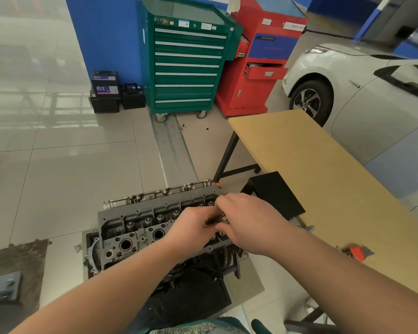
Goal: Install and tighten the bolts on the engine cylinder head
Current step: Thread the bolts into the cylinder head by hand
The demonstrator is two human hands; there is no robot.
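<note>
Both hands, left (191, 229) and right (245, 221), fingers curled together over the cylinder head (140, 227) at lower centre (grip contents indiscernible).

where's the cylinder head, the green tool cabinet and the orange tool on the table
cylinder head (140, 235): head view, on its grey top face.
green tool cabinet (186, 68): head view, on its drawer fronts.
orange tool (356, 252): head view, on its orange body.

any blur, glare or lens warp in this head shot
Head view: wide-angle warp bends the green cabinet and table edges; pale glare washes the floor upper left; both hands are slightly motion-blurred over the cylinder head, hiding what they hold.
</note>
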